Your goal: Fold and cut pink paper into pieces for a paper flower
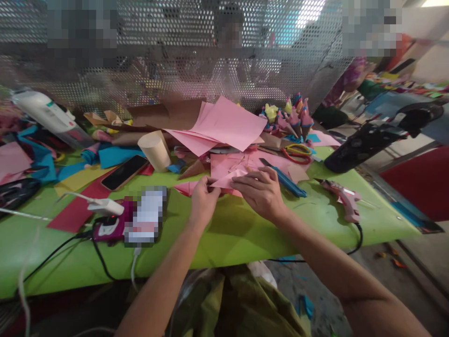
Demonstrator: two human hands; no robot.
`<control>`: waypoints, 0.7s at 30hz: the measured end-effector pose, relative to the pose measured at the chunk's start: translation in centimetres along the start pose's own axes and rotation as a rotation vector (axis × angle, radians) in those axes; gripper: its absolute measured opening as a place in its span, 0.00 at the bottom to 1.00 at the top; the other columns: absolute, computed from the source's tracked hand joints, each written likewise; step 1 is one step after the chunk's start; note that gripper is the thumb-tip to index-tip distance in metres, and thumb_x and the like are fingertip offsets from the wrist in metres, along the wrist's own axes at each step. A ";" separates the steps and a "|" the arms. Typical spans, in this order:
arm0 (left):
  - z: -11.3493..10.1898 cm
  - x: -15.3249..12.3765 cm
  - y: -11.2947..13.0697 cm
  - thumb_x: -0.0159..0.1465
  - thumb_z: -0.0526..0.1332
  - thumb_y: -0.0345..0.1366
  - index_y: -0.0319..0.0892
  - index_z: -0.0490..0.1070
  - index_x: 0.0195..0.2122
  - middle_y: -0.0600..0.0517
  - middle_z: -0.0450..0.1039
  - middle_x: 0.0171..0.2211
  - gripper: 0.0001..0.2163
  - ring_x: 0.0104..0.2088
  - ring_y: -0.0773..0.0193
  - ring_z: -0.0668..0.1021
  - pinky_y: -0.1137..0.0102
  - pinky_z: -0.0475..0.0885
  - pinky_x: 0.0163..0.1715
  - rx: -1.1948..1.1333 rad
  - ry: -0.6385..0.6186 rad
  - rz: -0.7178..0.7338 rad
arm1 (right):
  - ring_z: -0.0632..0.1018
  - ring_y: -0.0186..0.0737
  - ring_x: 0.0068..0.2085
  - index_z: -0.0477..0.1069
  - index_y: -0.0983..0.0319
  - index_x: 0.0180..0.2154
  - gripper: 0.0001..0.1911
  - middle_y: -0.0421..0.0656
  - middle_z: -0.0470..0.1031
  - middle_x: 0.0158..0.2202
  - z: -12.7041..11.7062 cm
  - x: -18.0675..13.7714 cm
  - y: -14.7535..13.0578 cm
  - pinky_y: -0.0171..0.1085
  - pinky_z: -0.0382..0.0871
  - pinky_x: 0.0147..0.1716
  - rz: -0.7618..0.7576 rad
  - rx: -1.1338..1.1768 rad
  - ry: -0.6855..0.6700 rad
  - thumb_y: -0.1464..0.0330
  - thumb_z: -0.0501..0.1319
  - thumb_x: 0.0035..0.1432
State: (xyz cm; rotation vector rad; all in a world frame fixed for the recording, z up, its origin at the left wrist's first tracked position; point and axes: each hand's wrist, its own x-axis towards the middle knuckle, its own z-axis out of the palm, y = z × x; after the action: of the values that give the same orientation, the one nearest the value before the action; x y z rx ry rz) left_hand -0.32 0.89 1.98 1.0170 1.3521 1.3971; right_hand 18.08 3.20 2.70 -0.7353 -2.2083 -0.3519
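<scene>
Between my two hands, just above the green table (242, 234), is a piece of pink paper (226, 179). My left hand (204, 199) pinches its left end between thumb and fingers. The fingers of my right hand (261, 189) press together over its right side, with the thumb hidden. A pink folded paper piece (185, 188) lies just left of my left hand. Behind the hands rests a stack of pink paper sheets (224, 121). A blue cutter knife (289, 182) lies right beside my right hand.
A pink glue gun (342, 199) with a black cable lies at the right, near a dark bottle (361, 147). Scissors (297, 153), a beige roll (154, 150) and folded paper cones (293, 117) stand farther back. At left are a purple power strip (114, 229) and two phones.
</scene>
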 end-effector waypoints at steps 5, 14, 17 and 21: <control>0.0 0.0 0.2 0.54 0.60 0.23 0.41 0.68 0.31 0.55 0.73 0.27 0.07 0.27 0.67 0.78 0.72 0.74 0.32 0.069 0.020 0.036 | 0.77 0.39 0.43 0.78 0.49 0.47 0.14 0.33 0.84 0.44 -0.1 0.0 -0.1 0.45 0.57 0.54 0.005 -0.009 -0.030 0.71 0.60 0.65; 0.4 -0.3 -0.6 0.56 0.63 0.30 0.42 0.68 0.29 0.54 0.74 0.27 0.04 0.28 0.66 0.76 0.72 0.72 0.30 0.160 -0.053 0.127 | 0.75 0.39 0.42 0.73 0.49 0.54 0.18 0.36 0.83 0.43 0.4 -0.1 -1.3 0.45 0.52 0.55 0.065 -0.131 -0.058 0.72 0.58 0.67; 0.6 -0.3 -0.5 0.57 0.63 0.31 0.42 0.67 0.29 0.54 0.72 0.26 0.04 0.26 0.67 0.76 0.72 0.72 0.29 0.111 -0.030 0.097 | 0.75 0.39 0.40 0.71 0.47 0.57 0.20 0.37 0.82 0.41 0.7 -0.3 -1.5 0.44 0.55 0.53 0.064 -0.091 -0.043 0.72 0.57 0.68; 0.5 -0.3 -0.3 0.56 0.63 0.29 0.42 0.68 0.30 0.55 0.73 0.26 0.03 0.28 0.67 0.76 0.72 0.73 0.32 0.022 -0.047 0.076 | 0.75 0.41 0.40 0.71 0.47 0.57 0.21 0.38 0.82 0.41 1.0 -0.4 -1.8 0.44 0.57 0.52 0.110 -0.047 -0.073 0.72 0.57 0.67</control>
State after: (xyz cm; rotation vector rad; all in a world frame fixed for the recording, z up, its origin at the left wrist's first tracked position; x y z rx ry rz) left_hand 0.25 0.74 1.71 1.1200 1.3089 1.4081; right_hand 16.65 2.06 1.67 -0.9041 -2.2230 -0.3268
